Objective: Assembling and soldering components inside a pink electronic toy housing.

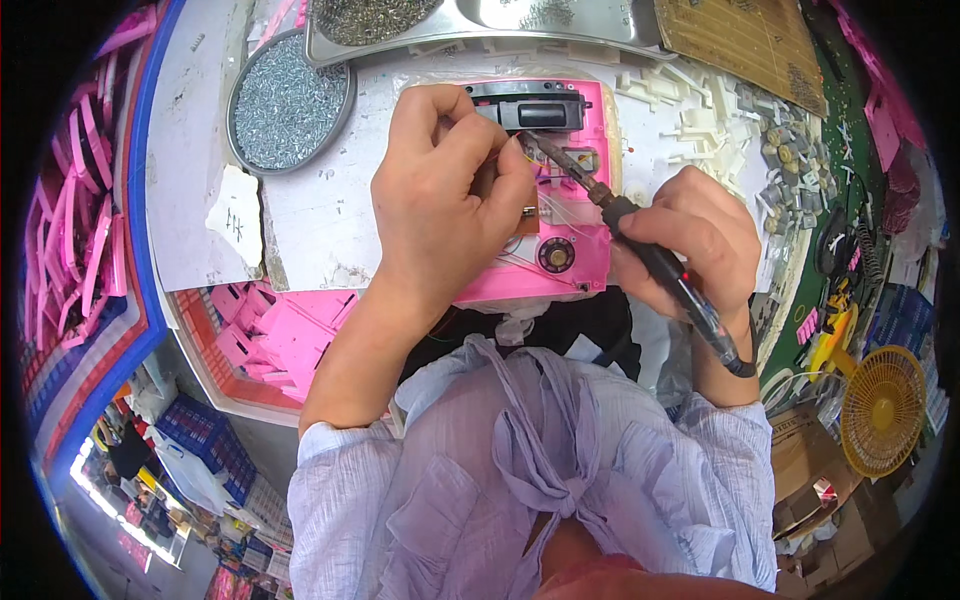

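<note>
A pink plastic housing (588,262) lies open on the worktable in front of me, with a black part (540,110) at its far edge, thin wires and a round gold-and-black disc (556,254) inside. My left hand (450,190) rests on the housing, fingers pinched on thin wires and a small brown board. My right hand (690,235) grips a black soldering iron (640,240) like a pen; its tip points up-left into the housing, close to my left fingertips.
A round tray of small metal screws (290,100) sits at the far left, a steel tray (470,25) behind it. White plastic parts (700,115) and small grey parts (790,170) lie to the right. A red crate of pink housings (270,335) stands lower left. A yellow fan (882,408) is far right.
</note>
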The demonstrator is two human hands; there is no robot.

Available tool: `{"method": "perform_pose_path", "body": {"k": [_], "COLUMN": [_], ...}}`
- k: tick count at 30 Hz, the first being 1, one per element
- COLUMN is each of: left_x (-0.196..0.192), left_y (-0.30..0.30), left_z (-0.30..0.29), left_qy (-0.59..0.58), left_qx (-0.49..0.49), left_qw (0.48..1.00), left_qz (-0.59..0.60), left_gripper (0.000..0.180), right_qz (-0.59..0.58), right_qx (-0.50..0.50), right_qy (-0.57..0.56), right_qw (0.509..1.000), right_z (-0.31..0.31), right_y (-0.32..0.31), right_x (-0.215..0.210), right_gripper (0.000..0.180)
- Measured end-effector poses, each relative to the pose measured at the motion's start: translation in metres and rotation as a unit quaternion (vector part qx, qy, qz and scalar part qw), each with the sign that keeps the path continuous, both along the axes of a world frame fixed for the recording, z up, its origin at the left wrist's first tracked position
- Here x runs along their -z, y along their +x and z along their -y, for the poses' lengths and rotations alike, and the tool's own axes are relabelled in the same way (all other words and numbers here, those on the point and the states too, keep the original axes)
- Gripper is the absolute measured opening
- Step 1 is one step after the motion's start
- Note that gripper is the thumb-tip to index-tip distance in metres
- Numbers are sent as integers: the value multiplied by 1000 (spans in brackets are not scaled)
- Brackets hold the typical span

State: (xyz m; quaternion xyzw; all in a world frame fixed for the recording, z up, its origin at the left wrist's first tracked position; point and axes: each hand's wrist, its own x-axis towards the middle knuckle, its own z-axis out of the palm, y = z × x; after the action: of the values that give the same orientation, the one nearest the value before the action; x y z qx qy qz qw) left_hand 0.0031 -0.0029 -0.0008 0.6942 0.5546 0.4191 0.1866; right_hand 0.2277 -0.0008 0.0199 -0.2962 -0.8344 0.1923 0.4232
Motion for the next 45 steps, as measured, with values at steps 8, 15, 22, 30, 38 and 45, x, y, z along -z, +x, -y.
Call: {"method": "perform_pose_path", "body": {"k": [8, 15, 22, 30, 38, 45], "left_x": [2, 3, 3, 3, 3, 3], "left_y": [-1, 0, 0, 1, 1, -1], "left_z": [-2, -3, -2, -3, -3, -1], "left_qy": [31, 33, 27, 30, 28, 20], "left_qx": [5, 4, -1, -2, -5, -1], "left_qw": [999, 999, 1000, 1000, 1000, 1000], "left_qz": [-19, -12, -8, -9, -7, -15], "left_gripper": [8, 9, 9, 9, 7, 10], "right_qz": [-13, -21, -26, -31, -30, -45], "right_qx": [4, 4, 0, -1, 0, 7], "right_qy": [-17, -24, -24, -25, -28, -21], "right_qw": [1000, 999, 999, 999, 999, 999], "right_z": [5, 6, 5, 5, 5, 6], "right_y": [2, 4, 5, 7, 8, 11], "right_x": [-4, -5, -3, -3, -3, -4], "right_gripper": [36, 35, 35, 34, 34, 35]}}
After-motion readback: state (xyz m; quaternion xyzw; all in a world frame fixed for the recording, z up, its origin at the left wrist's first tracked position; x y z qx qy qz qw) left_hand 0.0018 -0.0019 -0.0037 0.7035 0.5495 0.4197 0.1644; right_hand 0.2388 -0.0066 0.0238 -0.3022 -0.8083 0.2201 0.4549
